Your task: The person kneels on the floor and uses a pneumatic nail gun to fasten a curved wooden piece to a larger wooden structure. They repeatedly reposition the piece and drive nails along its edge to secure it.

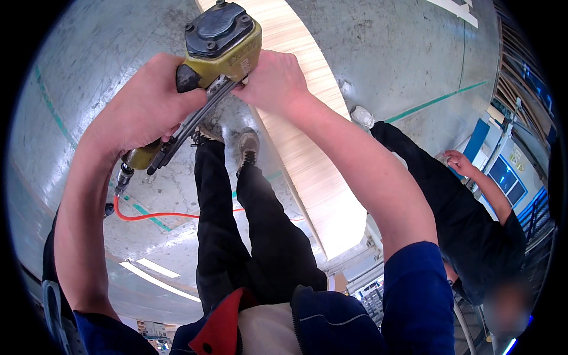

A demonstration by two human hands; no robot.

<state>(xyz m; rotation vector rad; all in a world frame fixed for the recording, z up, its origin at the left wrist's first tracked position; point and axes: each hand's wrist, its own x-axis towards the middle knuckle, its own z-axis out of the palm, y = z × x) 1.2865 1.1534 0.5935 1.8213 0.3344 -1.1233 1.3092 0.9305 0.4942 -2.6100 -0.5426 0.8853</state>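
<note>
An olive-yellow air nail gun (239, 59) with a black cap is held up at the top of the view. My left hand (133, 103) is closed round its handle, thumb toward the long dark magazine (192, 123). On the other side, my right hand (275, 83) grips the gun beside its head and the front of the magazine; some of those fingers are hidden behind the tool. From the handle's lower end an orange air hose (157, 216) hangs and runs behind my legs. A long pale wood-grain board (322, 177) lies below my right forearm.
At the right a person in dark clothes (473, 236) stands close to the board, one bare hand (458, 161) in front. Stacked panels (520, 77) and a metal frame line the far right. Green lines (438, 102) mark the grey floor (378, 47).
</note>
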